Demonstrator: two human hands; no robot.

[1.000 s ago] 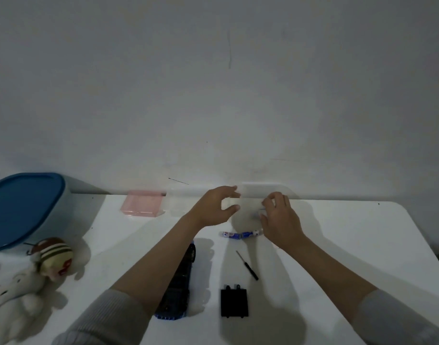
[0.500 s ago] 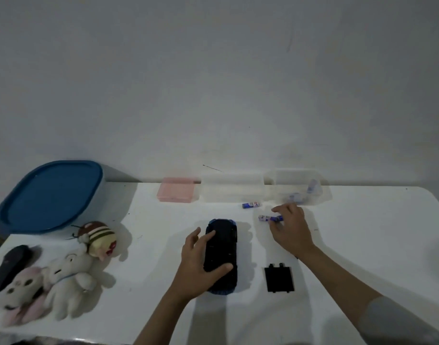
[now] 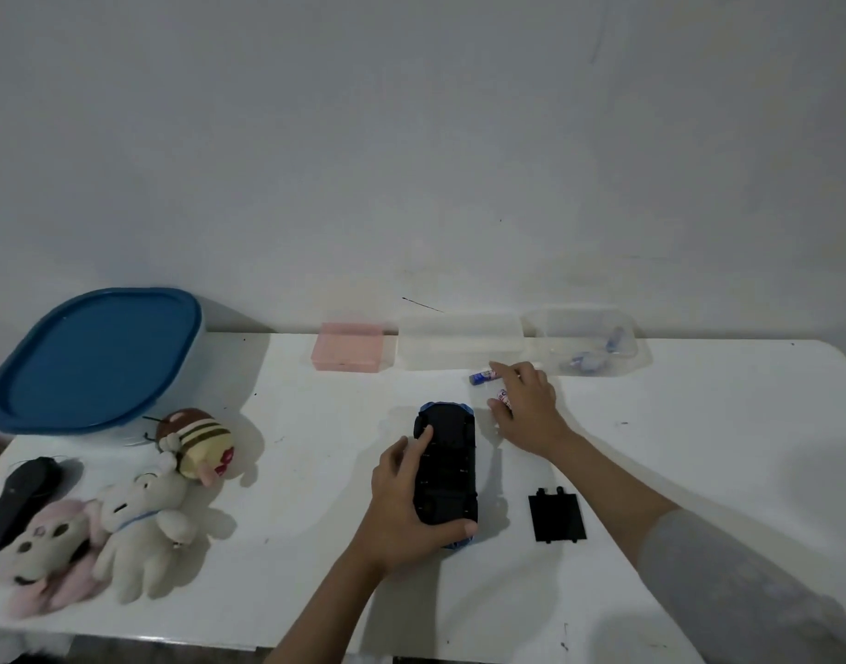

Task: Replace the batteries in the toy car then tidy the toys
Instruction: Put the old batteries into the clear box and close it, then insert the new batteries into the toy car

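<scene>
The blue toy car point(image 3: 447, 472) lies upside down on the white table point(image 3: 675, 448), its black underside facing up. My left hand point(image 3: 402, 500) holds it from the left, thumb under its near end and fingers on the underside. My right hand point(image 3: 526, 409) pinches a battery point(image 3: 502, 397) just right of the car's far end. A second battery point(image 3: 482, 376) lies on the table beyond my fingertips. The black battery cover point(image 3: 557, 517) lies to the right of the car.
Along the wall stand a pink box point(image 3: 348, 353), a clear box point(image 3: 459, 347) and a clear tub point(image 3: 586, 347) with batteries. At left are a blue-lidded bin point(image 3: 95, 359), three plush toys point(image 3: 138, 510) and a black remote point(image 3: 21, 496).
My right hand has lifted one battery off the table between its fingers. My left hand has taken a firmer hold of the car. The camera has dipped slightly.
</scene>
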